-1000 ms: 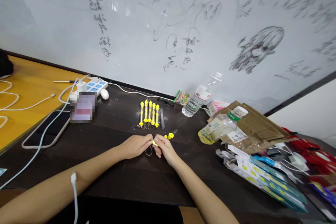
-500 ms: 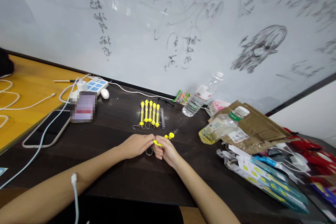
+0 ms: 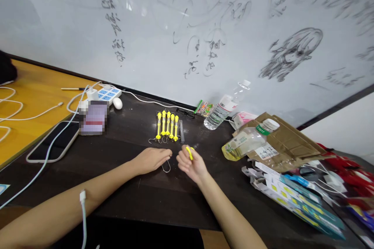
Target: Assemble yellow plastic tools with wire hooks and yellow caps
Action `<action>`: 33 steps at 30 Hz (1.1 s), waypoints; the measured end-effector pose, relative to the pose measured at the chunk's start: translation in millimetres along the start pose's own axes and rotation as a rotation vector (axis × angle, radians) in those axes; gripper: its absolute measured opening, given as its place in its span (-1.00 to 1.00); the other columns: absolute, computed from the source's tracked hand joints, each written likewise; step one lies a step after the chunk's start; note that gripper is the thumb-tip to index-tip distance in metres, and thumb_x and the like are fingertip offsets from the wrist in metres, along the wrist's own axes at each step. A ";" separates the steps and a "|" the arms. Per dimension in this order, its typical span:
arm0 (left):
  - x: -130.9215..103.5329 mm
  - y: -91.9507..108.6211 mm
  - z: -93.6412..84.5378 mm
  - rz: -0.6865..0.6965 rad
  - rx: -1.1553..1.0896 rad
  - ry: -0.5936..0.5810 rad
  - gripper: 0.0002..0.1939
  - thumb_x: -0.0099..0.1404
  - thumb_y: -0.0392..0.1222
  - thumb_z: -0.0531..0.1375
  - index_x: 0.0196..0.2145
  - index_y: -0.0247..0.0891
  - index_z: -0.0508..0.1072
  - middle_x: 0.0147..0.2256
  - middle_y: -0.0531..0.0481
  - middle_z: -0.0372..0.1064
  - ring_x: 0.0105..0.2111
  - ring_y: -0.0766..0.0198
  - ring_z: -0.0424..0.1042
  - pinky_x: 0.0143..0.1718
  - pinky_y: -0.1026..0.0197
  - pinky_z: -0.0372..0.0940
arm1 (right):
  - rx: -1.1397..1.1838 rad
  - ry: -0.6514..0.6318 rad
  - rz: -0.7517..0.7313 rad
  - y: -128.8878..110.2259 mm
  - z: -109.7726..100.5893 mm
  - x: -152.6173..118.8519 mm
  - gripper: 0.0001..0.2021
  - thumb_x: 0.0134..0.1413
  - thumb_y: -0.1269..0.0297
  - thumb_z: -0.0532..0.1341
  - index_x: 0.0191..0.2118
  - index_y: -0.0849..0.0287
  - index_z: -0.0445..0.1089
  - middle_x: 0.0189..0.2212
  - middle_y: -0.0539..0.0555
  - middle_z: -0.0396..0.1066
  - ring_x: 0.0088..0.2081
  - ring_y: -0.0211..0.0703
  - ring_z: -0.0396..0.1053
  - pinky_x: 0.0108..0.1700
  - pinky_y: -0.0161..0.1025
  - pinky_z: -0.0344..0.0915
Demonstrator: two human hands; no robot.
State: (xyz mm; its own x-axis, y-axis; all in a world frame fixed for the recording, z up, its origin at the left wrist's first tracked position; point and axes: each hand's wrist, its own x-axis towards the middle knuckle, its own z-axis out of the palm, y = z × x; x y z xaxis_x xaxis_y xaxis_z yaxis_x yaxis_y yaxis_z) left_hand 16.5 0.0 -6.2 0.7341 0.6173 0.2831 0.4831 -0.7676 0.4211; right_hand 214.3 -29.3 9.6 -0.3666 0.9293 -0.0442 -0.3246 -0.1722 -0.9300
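Note:
My left hand is closed, pinching a bent metal wire hook whose loop hangs below the fingertips. A short gap to the right, my right hand holds a small yellow plastic piece between thumb and fingers; its exact shape is partly covered. Beyond the hands, several tubular spring scales with yellow ends and wire hooks lie side by side on the dark table. Next to them rests a thin clear plastic tube.
A water bottle, a yellowish drink bottle, cardboard and an opened box crowd the right. Leftward are a phone, a power strip and a white cable. A whiteboard stands behind.
My hands were together around the yellow piece and hook. My right hand has moved away rightward with the yellow piece, now covering most of the loose yellow parts; my left keeps the hook.

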 end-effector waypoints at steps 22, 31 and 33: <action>1.1 2.8 -4.9 -0.067 -0.337 0.080 -0.72 0.43 -0.07 -0.12 -0.19 -0.20 0.32 -0.31 0.04 0.37 -0.34 0.28 0.36 -0.27 0.26 0.18 | -1.625 0.178 -0.389 -0.1 -59.9 15.9 -0.77 0.29 0.28 0.01 -0.26 0.10 0.41 -0.31 0.09 0.36 -0.21 -0.08 0.23 -0.13 -0.17 0.12; 7.8 -9.7 6.5 -0.304 -1.007 0.153 -0.82 0.34 -0.09 -0.10 -0.23 -0.20 0.18 -0.60 0.21 0.05 -0.70 0.46 -0.05 -0.70 0.41 -0.07 | -1.603 0.165 -0.346 1.2 -59.4 14.4 -0.86 0.17 0.43 0.06 -0.35 0.16 0.33 -0.30 0.08 0.31 -0.23 -0.11 0.22 -0.15 -0.21 0.17; 9.1 -11.6 8.3 -0.313 -1.066 0.189 -0.83 0.31 -0.09 -0.07 -0.21 -0.20 0.18 -0.57 0.20 0.09 -0.71 0.47 -0.03 -0.72 0.43 -0.05 | -1.590 0.173 -0.355 0.5 -58.5 13.4 -0.87 0.14 0.45 0.07 -0.36 0.16 0.33 -0.31 0.08 0.30 -0.23 -0.11 0.22 -0.15 -0.21 0.18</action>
State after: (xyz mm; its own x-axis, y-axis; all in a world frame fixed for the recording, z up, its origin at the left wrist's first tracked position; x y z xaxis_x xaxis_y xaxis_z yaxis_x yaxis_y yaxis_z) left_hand 21.5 13.0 -15.7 0.5247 0.8422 0.1237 -0.0876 -0.0912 0.9920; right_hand 260.2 2.2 -12.8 -0.3421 0.8890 0.3044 0.8446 0.4329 -0.3150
